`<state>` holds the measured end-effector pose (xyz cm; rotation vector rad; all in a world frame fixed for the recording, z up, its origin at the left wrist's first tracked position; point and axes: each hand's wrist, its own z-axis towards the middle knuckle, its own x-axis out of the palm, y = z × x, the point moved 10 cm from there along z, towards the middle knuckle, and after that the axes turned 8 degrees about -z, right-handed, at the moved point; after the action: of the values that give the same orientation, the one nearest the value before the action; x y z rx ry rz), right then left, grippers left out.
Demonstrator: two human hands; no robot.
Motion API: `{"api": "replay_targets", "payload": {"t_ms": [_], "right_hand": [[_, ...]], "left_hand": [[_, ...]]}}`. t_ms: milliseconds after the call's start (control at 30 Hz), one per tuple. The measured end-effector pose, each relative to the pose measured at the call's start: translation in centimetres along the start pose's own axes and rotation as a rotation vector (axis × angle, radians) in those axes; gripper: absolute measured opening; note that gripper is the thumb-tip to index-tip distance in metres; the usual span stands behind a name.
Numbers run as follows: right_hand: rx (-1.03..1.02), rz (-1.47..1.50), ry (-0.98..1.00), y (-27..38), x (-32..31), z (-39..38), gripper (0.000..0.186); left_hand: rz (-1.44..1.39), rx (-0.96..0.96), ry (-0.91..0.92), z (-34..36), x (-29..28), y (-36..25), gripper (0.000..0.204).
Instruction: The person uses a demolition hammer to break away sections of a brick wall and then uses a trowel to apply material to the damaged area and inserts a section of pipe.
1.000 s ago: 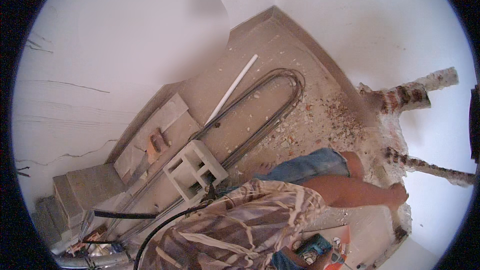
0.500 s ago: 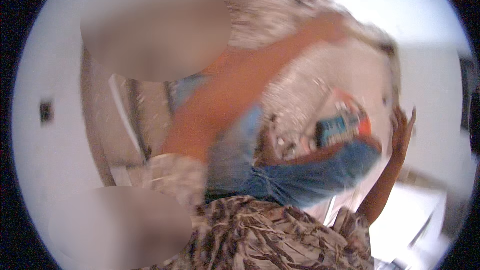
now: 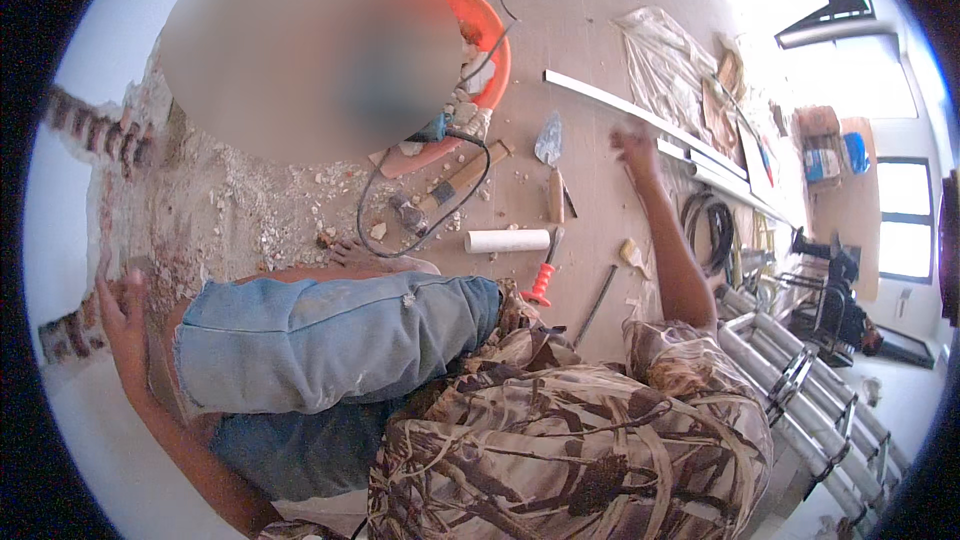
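My left hand is at the far left, its fingers stretched out against the wall beside a broken-out strip of brick. It holds nothing. Over the floor at the right, my right hand hangs slightly blurred, fingers apart and with nothing visible in it. Closest to it are a long pale metal bar and a trowel with a wooden handle. Farther left lie a hammer, a white tube and a chisel with a red-orange guarded grip. A brush lies beneath my right forearm.
Broken plaster covers the floor by the wall. An orange basin holds rubble; a dark cable loops nearby. Right are a coiled black hose, metal frames, plastic sheeting and a person in dark clothes.
The view has swung round and steadied. My left arm, earlier stretched across the middle, is now at the left wall. My right hand has moved from the right edge to over the floor.
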<state>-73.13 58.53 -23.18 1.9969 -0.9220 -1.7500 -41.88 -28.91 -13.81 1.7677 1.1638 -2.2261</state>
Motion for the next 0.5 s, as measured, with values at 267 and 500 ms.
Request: {"api": "replay_targets", "payload": {"t_ms": [267, 500], "right_hand": [[-0.609, -0.565, 0.642, -1.7, 27.7, -16.5, 0.074], [-0.768, -0.175, 0.115, 0.5, 15.5, -10.4, 0.069]], "left_hand": [[-0.182, -0.011, 0.047, -2.8, -2.3, 1.9, 0.044], [-0.423, 0.35, 0.063, -1.6, 3.5, -11.9, 0.035]]}}
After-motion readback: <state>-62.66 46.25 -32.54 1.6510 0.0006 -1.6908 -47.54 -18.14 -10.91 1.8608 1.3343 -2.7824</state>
